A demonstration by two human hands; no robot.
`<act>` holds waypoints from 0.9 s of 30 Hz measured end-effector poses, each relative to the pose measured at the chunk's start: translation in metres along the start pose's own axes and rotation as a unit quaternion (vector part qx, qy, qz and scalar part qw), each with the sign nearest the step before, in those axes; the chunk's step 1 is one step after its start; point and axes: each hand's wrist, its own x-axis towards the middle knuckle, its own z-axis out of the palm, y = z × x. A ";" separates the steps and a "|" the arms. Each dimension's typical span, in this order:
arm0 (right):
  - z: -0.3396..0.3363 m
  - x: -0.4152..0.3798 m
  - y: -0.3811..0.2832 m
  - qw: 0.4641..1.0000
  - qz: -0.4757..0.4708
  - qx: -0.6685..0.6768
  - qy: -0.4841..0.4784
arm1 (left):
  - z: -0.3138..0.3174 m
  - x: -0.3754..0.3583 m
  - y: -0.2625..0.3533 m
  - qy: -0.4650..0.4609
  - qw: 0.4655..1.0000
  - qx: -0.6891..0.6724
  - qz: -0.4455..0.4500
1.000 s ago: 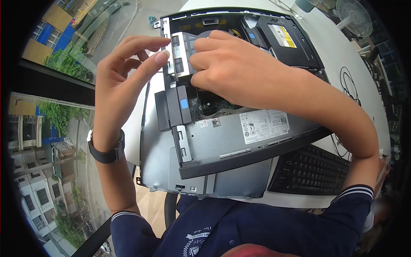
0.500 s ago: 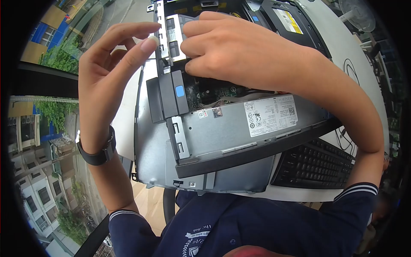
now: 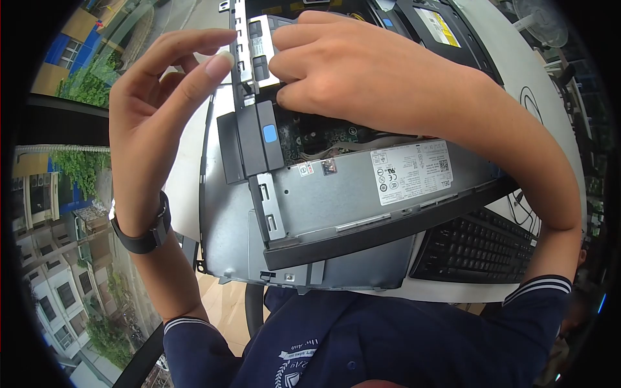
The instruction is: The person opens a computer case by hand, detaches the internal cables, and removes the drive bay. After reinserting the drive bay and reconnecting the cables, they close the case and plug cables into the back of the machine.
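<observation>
An opened desktop computer case (image 3: 310, 213) lies in front of me, with a labelled Dell power supply along its near side. My left hand (image 3: 152, 103) is at the left edge of the case, thumb and forefinger parted beside the slotted metal rail (image 3: 243, 48), nothing visible between them. Over the interior is my right hand (image 3: 349, 71), its fingers curled down next to a silver metal bracket (image 3: 261, 55). Its fingertips, and anything they grip, are hidden. A black plastic latch piece with a blue button (image 3: 270, 133) sits below the hands. Part of a green circuit board (image 3: 310, 136) shows underneath.
A detached metal side panel (image 3: 226, 220) lies under the case on the white table (image 3: 466, 292). To the right are a black keyboard (image 3: 472, 249) and thin black cables (image 3: 529, 103). A fan (image 3: 540, 22) stands at the far right, and a window is on the left.
My left hand has shifted slightly left, its fingertips drawing away from the rail. My right hand has moved only a little, still curled over the interior. The case has shifted slightly in view.
</observation>
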 end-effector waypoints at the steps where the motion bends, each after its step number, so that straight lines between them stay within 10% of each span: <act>1: 0.000 0.000 0.000 1.000 -0.004 -0.004 -0.004 | 0.000 0.000 0.000 0.001 1.000 0.004 0.000; 27: 0.001 -0.002 0.014 0.995 -0.093 0.020 0.014 | -0.007 -0.006 0.010 0.024 0.998 0.004 -0.054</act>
